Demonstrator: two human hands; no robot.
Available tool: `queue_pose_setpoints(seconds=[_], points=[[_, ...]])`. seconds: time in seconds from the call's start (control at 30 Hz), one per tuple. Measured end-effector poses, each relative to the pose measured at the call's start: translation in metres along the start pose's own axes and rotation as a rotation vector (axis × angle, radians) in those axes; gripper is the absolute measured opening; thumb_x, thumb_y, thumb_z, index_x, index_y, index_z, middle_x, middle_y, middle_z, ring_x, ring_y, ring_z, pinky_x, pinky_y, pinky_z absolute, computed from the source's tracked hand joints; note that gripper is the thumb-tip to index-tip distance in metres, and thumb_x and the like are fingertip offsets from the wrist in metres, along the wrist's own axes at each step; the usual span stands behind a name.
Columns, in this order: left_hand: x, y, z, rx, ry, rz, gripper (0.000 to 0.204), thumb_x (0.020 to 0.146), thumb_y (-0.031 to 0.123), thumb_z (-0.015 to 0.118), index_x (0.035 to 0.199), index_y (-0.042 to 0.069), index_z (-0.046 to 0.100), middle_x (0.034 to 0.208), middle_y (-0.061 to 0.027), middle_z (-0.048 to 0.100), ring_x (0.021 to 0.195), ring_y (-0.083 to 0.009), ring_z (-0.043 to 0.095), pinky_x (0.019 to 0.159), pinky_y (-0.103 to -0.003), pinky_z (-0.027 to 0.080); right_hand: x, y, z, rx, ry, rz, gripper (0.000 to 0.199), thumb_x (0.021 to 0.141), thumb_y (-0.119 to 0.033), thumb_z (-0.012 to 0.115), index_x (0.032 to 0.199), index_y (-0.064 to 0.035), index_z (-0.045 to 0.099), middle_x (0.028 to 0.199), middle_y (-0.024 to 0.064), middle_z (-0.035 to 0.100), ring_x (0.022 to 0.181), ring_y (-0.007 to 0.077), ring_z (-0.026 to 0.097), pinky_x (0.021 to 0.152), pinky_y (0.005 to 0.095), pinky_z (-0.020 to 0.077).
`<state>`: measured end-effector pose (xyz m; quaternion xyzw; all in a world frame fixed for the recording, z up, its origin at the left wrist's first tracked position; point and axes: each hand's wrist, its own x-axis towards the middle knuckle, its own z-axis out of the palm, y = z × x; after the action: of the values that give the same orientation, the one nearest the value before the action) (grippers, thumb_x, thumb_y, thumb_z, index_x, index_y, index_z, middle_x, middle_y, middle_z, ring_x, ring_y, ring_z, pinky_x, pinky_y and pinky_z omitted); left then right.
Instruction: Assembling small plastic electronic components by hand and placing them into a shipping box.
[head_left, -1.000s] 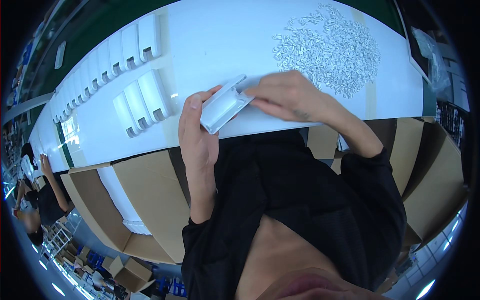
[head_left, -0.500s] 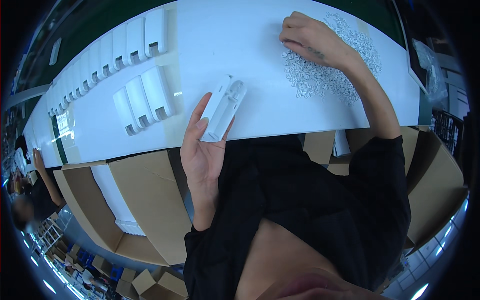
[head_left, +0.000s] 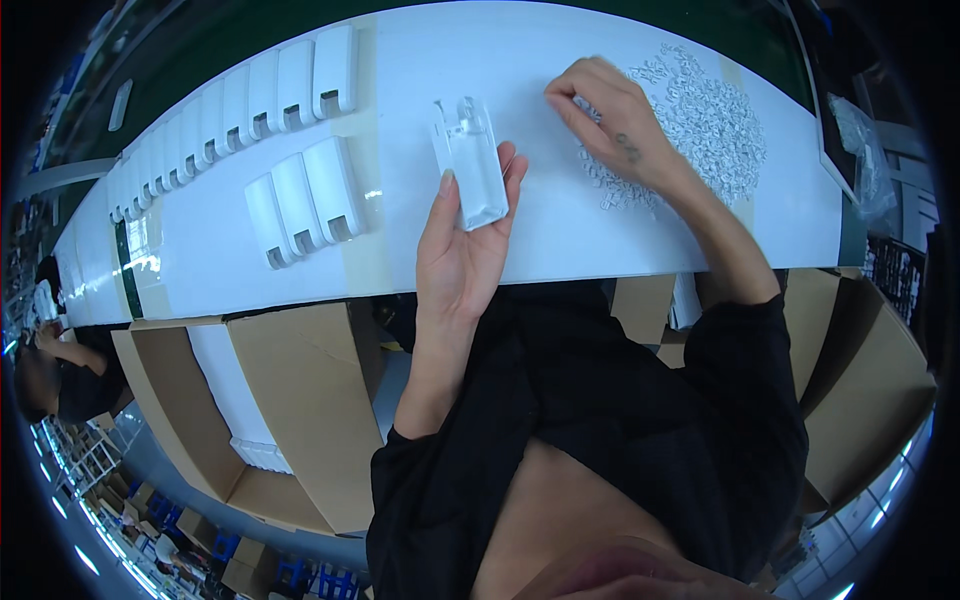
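Observation:
In my left hand (head_left: 460,265) lies a long white plastic housing (head_left: 474,172), its hollow inner side facing up. The thumb presses one long edge and the fingers wrap the other. My right hand (head_left: 618,125) is closed, fingers curled and thumb against them, over the left edge of a pile of small whitish clear plastic pieces (head_left: 715,130). Whether a piece is between those fingertips is hidden. Some distance to the left, three white housings (head_left: 298,205) lie side by side, outer face up, each with a dark notch at its near end.
A longer row of similar white housings (head_left: 262,92) runs along the far left of the white table (head_left: 420,60). Open cardboard boxes (head_left: 290,370) stand below the front edge on both sides. A clear plastic bag (head_left: 862,150) hangs at right. Another person (head_left: 75,370) works at far left.
My left hand has moved right and away from me, turning the housing more upright in view. My right hand has shifted slightly nearer, still closed, beside the pile.

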<state>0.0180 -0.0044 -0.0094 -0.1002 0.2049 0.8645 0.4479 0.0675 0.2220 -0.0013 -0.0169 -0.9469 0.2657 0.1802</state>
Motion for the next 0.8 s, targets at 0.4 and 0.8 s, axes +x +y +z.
queue_pose_setpoints(seconds=[0.4,0.8], points=[[0.004,-0.013,0.013,0.225,-0.157,0.134,0.046,0.106,0.024,0.046,0.142,-0.005,0.042,0.137,-0.0168,0.053,0.127,-0.0236,0.05,0.112,-0.038,0.037,-0.018,-0.051,0.026,0.161,0.216,0.084,0.009,0.092,-0.005,0.063,0.09,0.0014,0.067,0.079,0.005,0.063,0.062,0.0113,0.054,0.055,0.0219,0.041],[-0.005,-0.02,0.012,0.473,-0.09,0.192,0.046,0.103,0.017,0.053,0.143,-0.004,0.044,0.129,-0.0136,0.057,0.11,-0.0174,0.053,0.1,-0.032,0.039,-0.027,-0.06,0.013,0.664,0.071,0.607,0.01,0.091,-0.006,0.064,0.094,0.0018,0.069,0.07,0.0035,0.064,0.053,0.0081,0.052,0.048,0.0202,0.0391]])
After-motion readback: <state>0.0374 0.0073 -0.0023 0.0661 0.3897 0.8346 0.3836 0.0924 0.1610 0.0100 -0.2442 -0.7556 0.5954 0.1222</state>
